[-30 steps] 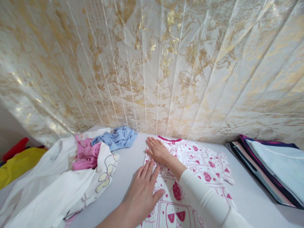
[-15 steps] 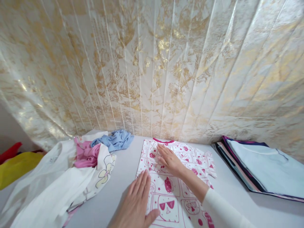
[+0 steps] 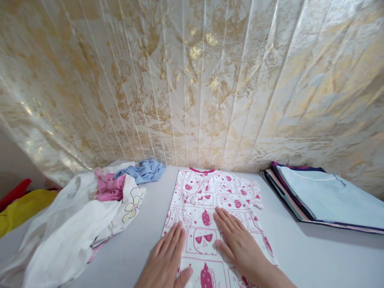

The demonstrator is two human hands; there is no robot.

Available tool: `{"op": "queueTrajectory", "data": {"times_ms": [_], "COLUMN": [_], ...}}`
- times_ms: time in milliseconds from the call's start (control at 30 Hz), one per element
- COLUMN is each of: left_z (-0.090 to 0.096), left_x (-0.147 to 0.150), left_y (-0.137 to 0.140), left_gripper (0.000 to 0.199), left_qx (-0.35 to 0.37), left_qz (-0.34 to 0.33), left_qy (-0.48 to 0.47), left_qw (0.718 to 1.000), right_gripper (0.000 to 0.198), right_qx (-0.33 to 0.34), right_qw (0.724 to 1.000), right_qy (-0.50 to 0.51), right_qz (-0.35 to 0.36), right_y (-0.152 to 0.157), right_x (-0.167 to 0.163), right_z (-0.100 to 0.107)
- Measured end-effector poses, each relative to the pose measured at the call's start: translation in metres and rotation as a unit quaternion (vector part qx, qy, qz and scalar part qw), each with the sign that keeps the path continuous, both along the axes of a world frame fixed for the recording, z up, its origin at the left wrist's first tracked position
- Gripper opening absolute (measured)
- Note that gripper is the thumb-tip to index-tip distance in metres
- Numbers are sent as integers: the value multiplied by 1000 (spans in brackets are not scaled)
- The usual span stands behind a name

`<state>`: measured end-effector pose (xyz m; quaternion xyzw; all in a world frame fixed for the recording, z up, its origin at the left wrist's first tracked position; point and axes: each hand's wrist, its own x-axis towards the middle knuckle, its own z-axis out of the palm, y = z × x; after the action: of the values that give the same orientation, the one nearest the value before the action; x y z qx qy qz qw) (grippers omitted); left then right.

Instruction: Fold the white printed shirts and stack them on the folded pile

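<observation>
1. The printed shirt [image 3: 206,218] lies with its collar [image 3: 203,171] toward the table's [image 3: 141,228] far edge.
2. My left hand [image 3: 167,254] and right hand [image 3: 238,242] lie flat, gripping nothing.
3. Soft, light, I judge; I'd pinch its sides.

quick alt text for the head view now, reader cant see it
A person's left hand and right hand lie flat on a pink-printed white shirt spread on a pale surface. Rumpled clothes sit to the left, a folded stack to the right, and a gold-patterned backdrop rises behind.
</observation>
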<state>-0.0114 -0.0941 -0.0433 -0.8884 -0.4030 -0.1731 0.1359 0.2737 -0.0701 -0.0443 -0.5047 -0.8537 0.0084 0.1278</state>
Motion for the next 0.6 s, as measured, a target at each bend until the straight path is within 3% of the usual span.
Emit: {"op": "queueTrajectory", "data": {"times_ms": [133, 333, 600], "left_z": [10, -4, 4], "left_x": [-7, -2, -1], "left_y": [-10, -24, -27], "left_gripper": [63, 69, 64], "left_qx": [-26, -24, -59], "left_qz": [19, 35, 44], "left_qy": [-21, 6, 6], "left_qw": [999, 999, 997], "right_gripper": [60, 60, 60], "right_qx": [-15, -19, -46], "right_qw": [1000, 1000, 998], "right_qy": [-11, -5, 26], "right_qz": [-12, -19, 33], "right_y": [0, 0, -24], "right_x": [-2, -2, 1], "right_z": [1, 3, 9]}}
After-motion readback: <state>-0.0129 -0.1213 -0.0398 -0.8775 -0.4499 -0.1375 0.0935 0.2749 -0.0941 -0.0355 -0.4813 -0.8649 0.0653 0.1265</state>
